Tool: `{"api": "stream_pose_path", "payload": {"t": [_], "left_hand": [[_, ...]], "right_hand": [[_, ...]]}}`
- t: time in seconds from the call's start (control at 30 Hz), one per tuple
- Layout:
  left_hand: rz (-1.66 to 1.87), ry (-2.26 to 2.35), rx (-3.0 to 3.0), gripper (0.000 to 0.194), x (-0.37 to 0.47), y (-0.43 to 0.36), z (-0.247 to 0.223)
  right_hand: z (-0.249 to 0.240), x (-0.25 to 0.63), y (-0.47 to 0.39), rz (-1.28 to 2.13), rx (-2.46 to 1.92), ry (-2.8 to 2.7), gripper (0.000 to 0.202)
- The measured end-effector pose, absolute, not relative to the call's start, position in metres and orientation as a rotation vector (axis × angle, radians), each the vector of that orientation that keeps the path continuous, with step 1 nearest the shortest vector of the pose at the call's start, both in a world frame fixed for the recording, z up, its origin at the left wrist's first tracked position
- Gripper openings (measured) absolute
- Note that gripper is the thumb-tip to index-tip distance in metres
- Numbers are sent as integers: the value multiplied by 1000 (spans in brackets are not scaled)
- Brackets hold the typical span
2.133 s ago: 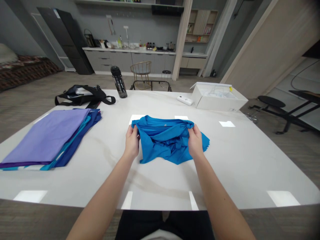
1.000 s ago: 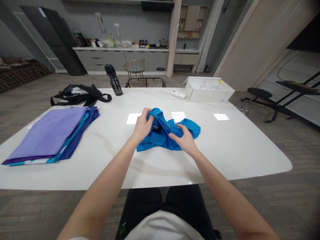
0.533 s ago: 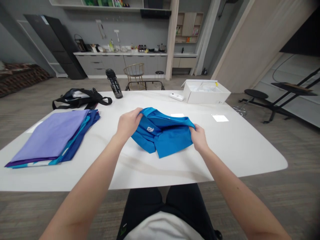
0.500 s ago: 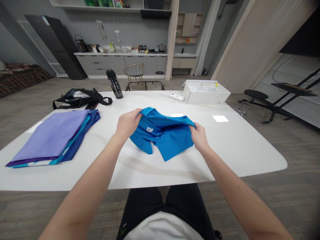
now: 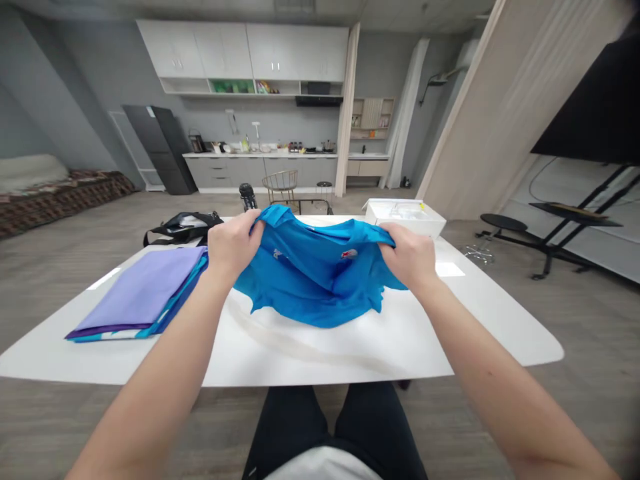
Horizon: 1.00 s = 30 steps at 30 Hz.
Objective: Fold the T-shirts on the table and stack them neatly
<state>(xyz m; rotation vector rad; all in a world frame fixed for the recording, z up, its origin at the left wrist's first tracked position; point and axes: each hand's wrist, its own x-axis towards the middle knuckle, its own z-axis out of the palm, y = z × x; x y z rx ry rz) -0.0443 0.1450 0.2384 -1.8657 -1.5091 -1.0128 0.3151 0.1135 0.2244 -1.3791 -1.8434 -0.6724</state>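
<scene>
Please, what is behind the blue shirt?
Behind the blue shirt, the top of a black bottle and most of a white box show. The shirt and left hand hide the bottle's lower part and anything else directly behind them.

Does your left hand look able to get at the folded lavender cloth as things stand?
Probably yes, once the left hand releases the blue shirt; the lavender cloth tops its pile, uncovered.

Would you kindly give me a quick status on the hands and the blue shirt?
Left hand, right hand: each gripping a shoulder area. Blue shirt: held spread, creased. Folded stack: off to the left.
</scene>
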Motion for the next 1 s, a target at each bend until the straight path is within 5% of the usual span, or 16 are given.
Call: {"api": "stream_pose_path", "payload": {"t": [0.4,0.53,0.7,1.0], "left_hand": [[-1253,-1286,-1754,54,-62,104,408],[-1108,-1347,-1805,58,-47,156,419],[-889,-1579,-1945,37,-34,261,336],[-343,-1900,-2396,37,-40,382,88]], "right_hand": [[376,323,71,-979,-1090,-1664,30],[392,314,129,-970,-1178,-1708,39],[329,323,247,-784,-1396,-1889,33],[102,325,388,-69,-1903,-2290,27]]}}
